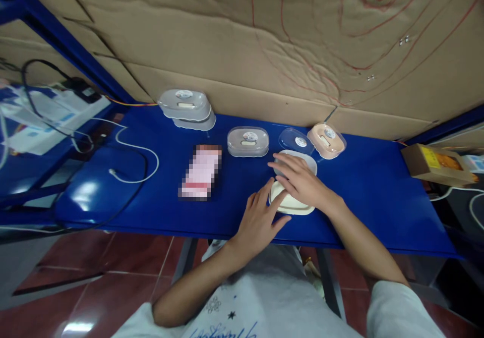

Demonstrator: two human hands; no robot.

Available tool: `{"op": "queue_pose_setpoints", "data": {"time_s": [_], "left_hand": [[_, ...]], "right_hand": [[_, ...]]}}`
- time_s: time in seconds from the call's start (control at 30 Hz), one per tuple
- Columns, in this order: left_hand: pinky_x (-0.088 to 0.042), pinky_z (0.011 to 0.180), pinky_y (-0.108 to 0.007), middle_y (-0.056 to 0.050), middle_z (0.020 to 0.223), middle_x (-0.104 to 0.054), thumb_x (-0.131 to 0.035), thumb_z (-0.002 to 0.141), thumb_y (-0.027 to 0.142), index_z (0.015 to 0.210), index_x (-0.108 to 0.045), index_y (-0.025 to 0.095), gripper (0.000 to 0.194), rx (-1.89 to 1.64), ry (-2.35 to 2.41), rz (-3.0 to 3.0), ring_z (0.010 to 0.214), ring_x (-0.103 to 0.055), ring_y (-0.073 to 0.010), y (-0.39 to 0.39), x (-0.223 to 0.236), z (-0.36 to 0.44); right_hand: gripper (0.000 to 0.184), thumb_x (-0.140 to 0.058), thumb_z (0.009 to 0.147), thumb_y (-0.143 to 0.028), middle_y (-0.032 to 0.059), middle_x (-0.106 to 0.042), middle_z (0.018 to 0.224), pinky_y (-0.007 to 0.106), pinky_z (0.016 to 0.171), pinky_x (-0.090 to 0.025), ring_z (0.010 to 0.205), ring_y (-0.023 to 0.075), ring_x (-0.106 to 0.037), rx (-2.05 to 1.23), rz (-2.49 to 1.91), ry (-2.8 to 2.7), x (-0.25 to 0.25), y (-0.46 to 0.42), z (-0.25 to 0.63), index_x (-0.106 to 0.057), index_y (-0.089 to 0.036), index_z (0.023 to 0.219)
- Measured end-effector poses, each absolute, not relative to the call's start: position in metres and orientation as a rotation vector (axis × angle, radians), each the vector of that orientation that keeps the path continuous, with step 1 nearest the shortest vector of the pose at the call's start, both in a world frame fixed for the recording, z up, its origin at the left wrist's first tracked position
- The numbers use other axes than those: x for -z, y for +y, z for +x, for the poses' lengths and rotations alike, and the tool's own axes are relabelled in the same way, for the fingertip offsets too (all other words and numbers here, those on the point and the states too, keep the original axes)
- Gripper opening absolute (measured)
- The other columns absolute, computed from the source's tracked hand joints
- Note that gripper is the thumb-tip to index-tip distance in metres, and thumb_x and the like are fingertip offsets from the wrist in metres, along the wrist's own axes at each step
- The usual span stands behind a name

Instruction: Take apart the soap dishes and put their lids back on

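Near the front of the blue table lies a cream, rounded oval container part [294, 206], its upper edge partly covered by my hands. My left hand [260, 221] is at its left side, fingers apart, with the fingertips by its edge. Over the far side reaches my right hand [302, 181], fingers spread, across a pale grey oval container part [310, 162] just behind the cream one. Whether the fingertips press on either part I cannot tell. Behind them is a clear plastic lid [293, 140] with a round sticker.
A peach lidded box [327, 141] stands at the back right, a grey lidded box [247, 142] left of centre. Stacked grey boxes [186, 107] are at the back left. A blurred pink-screened rectangle [201, 170], a white cable [157, 164] and a cardboard box [434, 164] lie about.
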State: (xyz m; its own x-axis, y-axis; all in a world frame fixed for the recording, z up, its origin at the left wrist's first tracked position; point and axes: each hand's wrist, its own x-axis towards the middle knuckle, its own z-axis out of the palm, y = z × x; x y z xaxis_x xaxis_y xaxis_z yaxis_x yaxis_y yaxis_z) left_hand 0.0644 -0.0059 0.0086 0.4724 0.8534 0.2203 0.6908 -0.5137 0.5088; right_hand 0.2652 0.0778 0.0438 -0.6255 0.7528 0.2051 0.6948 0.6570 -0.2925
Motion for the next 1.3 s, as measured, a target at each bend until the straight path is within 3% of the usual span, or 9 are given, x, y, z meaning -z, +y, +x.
{"op": "queue_pose_setpoints", "data": {"time_s": [0.13, 0.27, 0.5, 0.63, 0.73, 0.87, 1.0, 1.17, 1.3], "left_hand": [[-0.052, 0.116, -0.059, -0.023, 0.166, -0.048, -0.062, 0.107, 0.041, 0.151, -0.057, 0.022, 0.049, -0.771, 1.313, 2.260, 0.150, -0.054, -0.0377, -0.004, -0.005, 0.047], [-0.052, 0.117, -0.055, -0.019, 0.162, -0.053, -0.063, 0.106, 0.036, 0.145, -0.060, 0.023, 0.041, -0.877, 1.371, 2.196, 0.149, -0.055, -0.0345, 0.005, -0.005, 0.032], [-0.054, 0.116, -0.054, -0.019, 0.160, -0.052, -0.065, 0.105, 0.033, 0.147, -0.058, 0.024, 0.043, -1.034, 1.544, 2.244, 0.147, -0.055, -0.0349, 0.021, -0.010, 0.011], [-0.051, 0.115, -0.058, -0.023, 0.160, -0.051, -0.066, 0.104, 0.030, 0.148, -0.059, 0.022, 0.045, -0.997, 1.644, 2.374, 0.148, -0.053, -0.0399, 0.024, -0.010, 0.012], [-0.049, 0.115, -0.060, -0.023, 0.158, -0.055, -0.066, 0.103, 0.028, 0.144, -0.063, 0.021, 0.041, -0.936, 1.674, 2.458, 0.147, -0.054, -0.0409, 0.023, -0.008, 0.017], [-0.045, 0.118, -0.061, -0.021, 0.154, -0.059, -0.065, 0.103, 0.023, 0.133, -0.069, 0.021, 0.031, -0.873, 1.673, 2.527, 0.146, -0.056, -0.0387, 0.021, -0.008, 0.019], [-0.043, 0.119, -0.060, -0.018, 0.147, -0.063, -0.064, 0.103, 0.018, 0.129, -0.070, 0.022, 0.028, -0.908, 1.711, 2.522, 0.140, -0.059, -0.0359, 0.018, -0.007, 0.012], [-0.054, 0.091, -0.045, -0.015, 0.115, -0.070, -0.064, 0.103, 0.020, 0.109, -0.071, 0.020, 0.009, -1.033, 1.782, 2.456, 0.105, -0.066, -0.0305, 0.019, -0.004, 0.006], [-0.052, 0.095, -0.044, -0.013, 0.111, -0.072, -0.064, 0.104, 0.024, 0.113, -0.070, 0.020, 0.011, -1.075, 1.693, 2.484, 0.105, -0.067, -0.0285, 0.018, -0.001, 0.009]], "right_hand": [[0.059, -0.054, 0.109, -0.032, 0.0152, -0.033, 0.179, 0.065, 0.132, -0.031, 0.166, 0.0360, -0.030, -0.196, -1.190, -2.543, -0.043, 0.114, 0.240, -0.041, -0.025, 0.167], [0.090, -0.073, 0.099, -0.037, 0.0137, -0.011, 0.185, 0.070, 0.135, -0.018, 0.171, 0.0402, -0.010, -0.271, -1.258, -2.552, -0.038, 0.165, 0.217, -0.024, -0.029, 0.173], [0.085, -0.082, 0.090, -0.050, 0.0143, -0.043, 0.167, 0.060, 0.125, -0.042, 0.154, 0.0372, -0.048, -0.622, -1.136, -2.498, -0.032, 0.182, 0.223, -0.044, -0.032, 0.164], [0.067, -0.069, 0.099, -0.059, 0.0128, -0.060, 0.149, 0.052, 0.119, -0.050, 0.138, 0.0297, -0.061, -0.846, -1.041, -2.395, -0.036, 0.166, 0.234, -0.053, -0.029, 0.156], [0.061, -0.066, 0.102, -0.054, 0.0155, -0.059, 0.155, 0.053, 0.122, -0.047, 0.145, 0.0310, -0.057, -0.735, -1.175, -2.357, -0.038, 0.174, 0.234, -0.054, -0.025, 0.154], [0.068, -0.075, 0.097, -0.041, 0.0243, -0.040, 0.172, 0.065, 0.129, -0.032, 0.161, 0.0413, -0.038, -0.498, -1.491, -2.392, -0.037, 0.192, 0.224, -0.053, -0.017, 0.156], [0.060, -0.065, 0.104, -0.044, 0.0188, -0.033, 0.178, 0.070, 0.132, -0.020, 0.168, 0.0399, -0.023, -0.472, -1.399, -2.444, -0.040, 0.183, 0.216, -0.053, -0.023, 0.159], [0.079, -0.078, 0.095, -0.057, 0.0147, -0.045, 0.173, 0.059, 0.130, -0.033, 0.162, 0.0346, -0.040, -0.698, -1.014, -2.684, -0.041, 0.141, 0.214, -0.048, -0.031, 0.163], [0.065, -0.079, 0.094, -0.051, 0.0171, -0.054, 0.165, 0.051, 0.124, -0.045, 0.154, 0.0332, -0.052, -0.787, -1.015, -2.586, -0.045, 0.131, 0.216, -0.061, -0.025, 0.151]]}}
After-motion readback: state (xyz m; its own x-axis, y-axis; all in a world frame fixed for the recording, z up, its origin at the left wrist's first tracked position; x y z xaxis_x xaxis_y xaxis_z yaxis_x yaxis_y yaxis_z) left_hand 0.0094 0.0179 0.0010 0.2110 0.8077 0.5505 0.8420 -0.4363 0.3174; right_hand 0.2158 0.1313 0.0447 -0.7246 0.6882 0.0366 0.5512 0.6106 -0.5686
